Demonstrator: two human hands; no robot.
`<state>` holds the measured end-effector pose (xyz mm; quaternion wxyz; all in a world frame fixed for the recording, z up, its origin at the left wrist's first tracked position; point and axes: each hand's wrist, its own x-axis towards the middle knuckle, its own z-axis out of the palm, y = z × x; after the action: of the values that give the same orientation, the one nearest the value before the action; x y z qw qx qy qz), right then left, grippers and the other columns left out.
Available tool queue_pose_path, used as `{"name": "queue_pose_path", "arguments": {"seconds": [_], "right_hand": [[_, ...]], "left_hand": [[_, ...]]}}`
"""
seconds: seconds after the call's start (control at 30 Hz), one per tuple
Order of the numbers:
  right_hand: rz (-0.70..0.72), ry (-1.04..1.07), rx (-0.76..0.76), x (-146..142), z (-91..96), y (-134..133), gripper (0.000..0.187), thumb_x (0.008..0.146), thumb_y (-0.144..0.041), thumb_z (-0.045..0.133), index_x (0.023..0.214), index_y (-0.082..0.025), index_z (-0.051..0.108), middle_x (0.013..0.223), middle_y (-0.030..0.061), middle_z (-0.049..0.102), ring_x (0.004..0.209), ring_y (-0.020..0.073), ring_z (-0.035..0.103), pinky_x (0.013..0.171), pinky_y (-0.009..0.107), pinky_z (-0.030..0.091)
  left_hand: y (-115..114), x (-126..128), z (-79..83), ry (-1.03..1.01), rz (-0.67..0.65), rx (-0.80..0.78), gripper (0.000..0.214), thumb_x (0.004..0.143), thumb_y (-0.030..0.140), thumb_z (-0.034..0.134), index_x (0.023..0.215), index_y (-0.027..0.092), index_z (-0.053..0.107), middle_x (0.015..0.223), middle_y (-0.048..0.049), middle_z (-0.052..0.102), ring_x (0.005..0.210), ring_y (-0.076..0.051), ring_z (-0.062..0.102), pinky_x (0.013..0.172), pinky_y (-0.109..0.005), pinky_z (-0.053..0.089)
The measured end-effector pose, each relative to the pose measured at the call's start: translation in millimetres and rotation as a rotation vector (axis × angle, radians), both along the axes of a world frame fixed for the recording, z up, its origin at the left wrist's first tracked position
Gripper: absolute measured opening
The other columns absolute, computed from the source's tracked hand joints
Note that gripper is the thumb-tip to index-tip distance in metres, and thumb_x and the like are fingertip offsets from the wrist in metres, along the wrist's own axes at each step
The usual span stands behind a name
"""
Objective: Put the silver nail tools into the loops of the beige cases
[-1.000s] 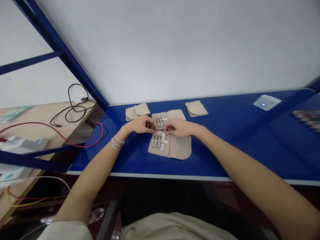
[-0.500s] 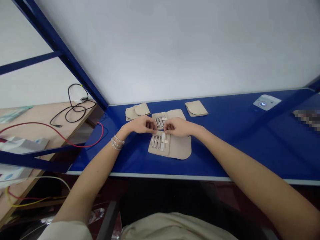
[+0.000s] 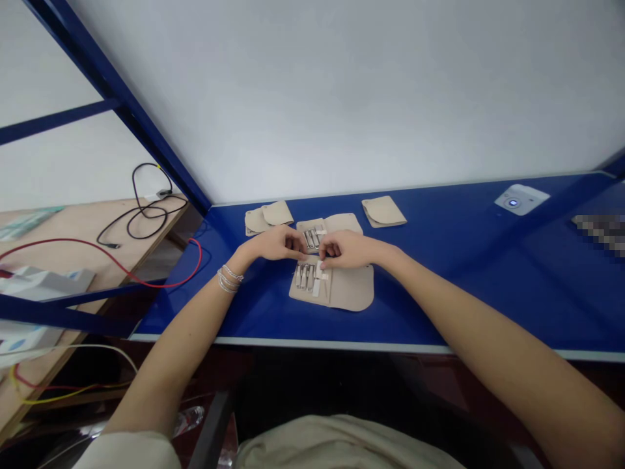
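A beige manicure case (image 3: 351, 296) lies unfolded in front of me, its left half holding several silver nail clippers (image 3: 305, 277) and a flat pale tool (image 3: 316, 287) under small straps. My left hand (image 3: 278, 243) has its fingers closed at the top left edge of this case, thumb and fingertips pinching there. Curled over the top of the flat pale tool is my right hand (image 3: 346, 249), its thumb and index finger pinched on that end. Just behind both hands is a second unfolded manicure case (image 3: 344, 223) with similar silver tools, partly hidden by my fingers.
Two folded beige cases (image 3: 277, 213) overlap at the back left; another folded case (image 3: 384, 212) lies at the back right. A white device (image 3: 521, 199) sits on the blue table (image 3: 463, 260) at far right. Cables (image 3: 141, 212) run over the wooden table at left.
My right fingertips have shifted slightly down onto the upper end of the flat pale tool. My left hand stays in place.
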<state>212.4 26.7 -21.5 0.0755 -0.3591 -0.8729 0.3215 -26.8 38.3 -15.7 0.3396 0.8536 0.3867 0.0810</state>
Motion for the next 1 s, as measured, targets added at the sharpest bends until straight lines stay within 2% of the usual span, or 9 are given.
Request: {"name": "queue_pose_path", "arguments": {"seconds": [0.33, 0.57, 1.0], "right_hand": [[-0.015, -0.001, -0.021, -1.5, 3.0, -2.0, 0.021, 0.075, -0.034, 0.069, 0.087, -0.017, 0.069, 0.076, 0.0018, 0.06, 0.068, 0.0136, 0.054, 0.061, 0.025, 0.04], [-0.02, 0.003, -0.013, -1.8, 1.9, -1.8, 0.031, 0.071, -0.043, 0.074, 0.085, -0.017, 0.069, 0.076, 0.0013, 0.058, 0.068, 0.0137, 0.053, 0.06, 0.025, 0.039], [-0.059, -0.001, -0.022, -4.0, -0.6, -0.5, 0.023, 0.073, -0.036, 0.072, 0.084, -0.016, 0.068, 0.074, 0.0016, 0.061, 0.067, 0.0138, 0.055, 0.061, 0.025, 0.04]], "left_hand": [[2.6, -3.2, -2.2, 0.019, -0.042, 0.034, 0.026, 0.078, 0.036, 0.073, 0.091, 0.014, 0.074, 0.069, -0.0015, 0.066, 0.059, -0.009, 0.055, 0.057, -0.019, 0.042], [1.6, -2.0, -1.0, 0.03, -0.027, 0.038, 0.028, 0.077, 0.038, 0.074, 0.09, 0.014, 0.074, 0.068, -0.0012, 0.066, 0.059, -0.009, 0.055, 0.056, -0.019, 0.042], [2.7, -3.2, -2.5, 0.003, -0.039, 0.033, 0.029, 0.077, 0.039, 0.075, 0.091, 0.014, 0.074, 0.069, -0.0015, 0.067, 0.058, -0.009, 0.055, 0.056, -0.019, 0.042]]}}
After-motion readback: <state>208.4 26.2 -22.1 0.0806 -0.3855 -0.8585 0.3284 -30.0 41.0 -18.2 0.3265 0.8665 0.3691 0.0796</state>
